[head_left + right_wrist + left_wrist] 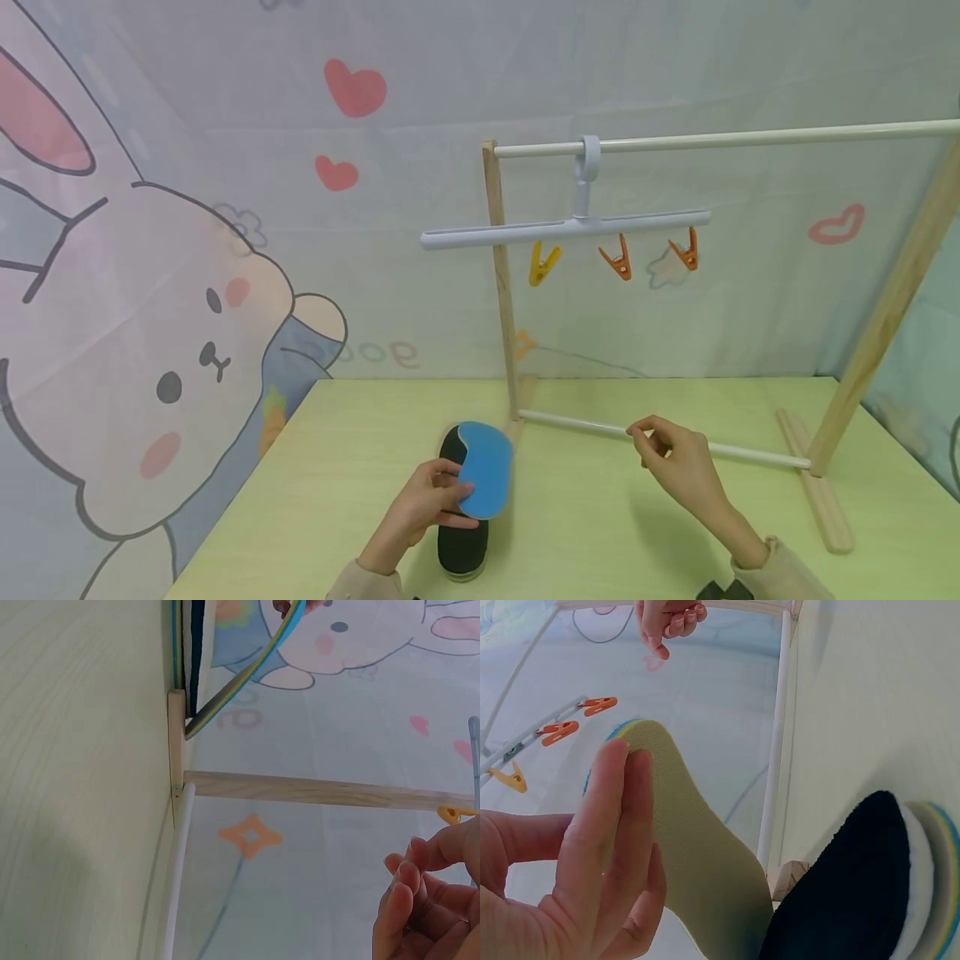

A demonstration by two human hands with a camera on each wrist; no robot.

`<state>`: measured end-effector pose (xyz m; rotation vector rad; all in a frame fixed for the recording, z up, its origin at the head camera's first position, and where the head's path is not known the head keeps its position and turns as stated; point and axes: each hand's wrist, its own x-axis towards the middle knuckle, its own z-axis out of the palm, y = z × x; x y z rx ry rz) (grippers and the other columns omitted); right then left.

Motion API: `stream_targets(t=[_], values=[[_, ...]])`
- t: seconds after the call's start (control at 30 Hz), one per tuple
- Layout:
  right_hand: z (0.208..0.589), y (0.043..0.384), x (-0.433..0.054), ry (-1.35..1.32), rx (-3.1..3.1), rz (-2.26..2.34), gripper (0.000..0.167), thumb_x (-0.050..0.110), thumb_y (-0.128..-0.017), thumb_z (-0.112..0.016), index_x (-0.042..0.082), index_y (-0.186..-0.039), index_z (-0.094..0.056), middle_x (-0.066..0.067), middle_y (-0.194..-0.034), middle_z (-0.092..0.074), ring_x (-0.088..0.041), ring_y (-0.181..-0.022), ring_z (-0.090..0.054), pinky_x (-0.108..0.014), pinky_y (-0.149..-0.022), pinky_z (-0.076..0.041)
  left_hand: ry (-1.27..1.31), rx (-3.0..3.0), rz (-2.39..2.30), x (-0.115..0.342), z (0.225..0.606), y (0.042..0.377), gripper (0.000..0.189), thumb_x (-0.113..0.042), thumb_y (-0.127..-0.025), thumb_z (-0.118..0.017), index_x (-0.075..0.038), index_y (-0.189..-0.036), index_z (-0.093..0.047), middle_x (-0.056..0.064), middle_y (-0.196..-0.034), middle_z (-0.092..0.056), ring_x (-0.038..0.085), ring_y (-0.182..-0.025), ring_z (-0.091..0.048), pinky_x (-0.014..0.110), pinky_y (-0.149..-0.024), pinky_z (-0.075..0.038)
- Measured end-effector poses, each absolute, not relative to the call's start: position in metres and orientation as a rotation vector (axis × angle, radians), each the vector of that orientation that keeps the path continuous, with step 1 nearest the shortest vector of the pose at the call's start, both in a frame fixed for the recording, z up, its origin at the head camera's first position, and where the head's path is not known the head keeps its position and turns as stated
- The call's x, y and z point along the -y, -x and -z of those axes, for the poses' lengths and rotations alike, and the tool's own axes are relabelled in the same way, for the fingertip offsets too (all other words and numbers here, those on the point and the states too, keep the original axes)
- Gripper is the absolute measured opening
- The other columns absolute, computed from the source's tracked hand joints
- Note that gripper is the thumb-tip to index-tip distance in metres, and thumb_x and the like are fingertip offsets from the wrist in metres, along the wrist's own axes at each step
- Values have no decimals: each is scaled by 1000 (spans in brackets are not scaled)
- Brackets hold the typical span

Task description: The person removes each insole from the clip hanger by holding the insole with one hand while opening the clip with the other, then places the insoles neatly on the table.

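My left hand (438, 500) pinches a blue insole (487, 467) between thumb and fingers. Its beige underside faces the left wrist camera, with the fingertips on the insole (697, 847) near one end. Below it on the table lies a black insole (462, 546), partly hidden by the blue one and the hand. Under the black insole, the left wrist view shows white and a blue-and-yellow edge. My right hand (678, 462) is raised in front of the rack's lower white bar (757, 456), its fingers loosely bent and holding nothing.
A wooden rack with a white top rail (750, 137) stands at the right. From the rail hangs a pale hanger (495, 237) bearing a yellow clip (542, 265) and two orange clips (618, 258). A wooden foot (825, 508) lies on the light green table (322, 467). A printed cloth (435, 317) hangs behind.
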<state>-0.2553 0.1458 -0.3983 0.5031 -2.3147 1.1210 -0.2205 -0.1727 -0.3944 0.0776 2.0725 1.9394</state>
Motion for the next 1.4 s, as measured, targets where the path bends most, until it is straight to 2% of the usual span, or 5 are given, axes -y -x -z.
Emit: stream_targets(t=[0.2,0.47,0.73,1.0,1.4], values=[[399,255,-146,-501,2326,-1122,8,7,-85,-57,9,-84,-64,10,-48,-49,1,-40,-39,-17,-33,-26,-108,-2062,-1955,174,396,219,39,1,-88,-50,13,-120,-30,26,-105,-47,20,-68,-62,40,-66,-57],[399,256,-146,-508,2320,-1108,8,6,-85,-57,9,-83,-64,11,-48,-49,1,-39,-38,-16,-33,-26,-122,-2055,-1991,181,396,215,32,0,-87,-52,9,-113,-34,22,-105,-48,27,-81,-63,43,-67,-56],[400,257,-146,-508,2325,-1113,8,6,-85,-57,9,-83,-64,11,-48,-48,1,-39,-37,-16,-33,-26,-112,-2066,-1996,185,397,211,31,1,-86,-52,8,-111,-35,16,-99,-50,22,-80,-61,44,-66,-56],[398,254,-147,-499,2329,-1139,8,7,-85,-57,9,-84,-64,10,-48,-49,1,-40,-39,-17,-33,-27,-83,-2082,-1979,185,398,209,28,3,-87,-50,8,-110,-34,22,-104,-47,23,-80,-61,44,-65,-56],[399,254,-148,-503,2320,-1139,8,6,-85,-57,9,-83,-64,11,-48,-48,1,-40,-38,-16,-33,-27,-48,-2105,-1942,185,396,204,26,5,-87,-48,7,-108,-33,23,-103,-46,22,-78,-61,43,-64,-56]])
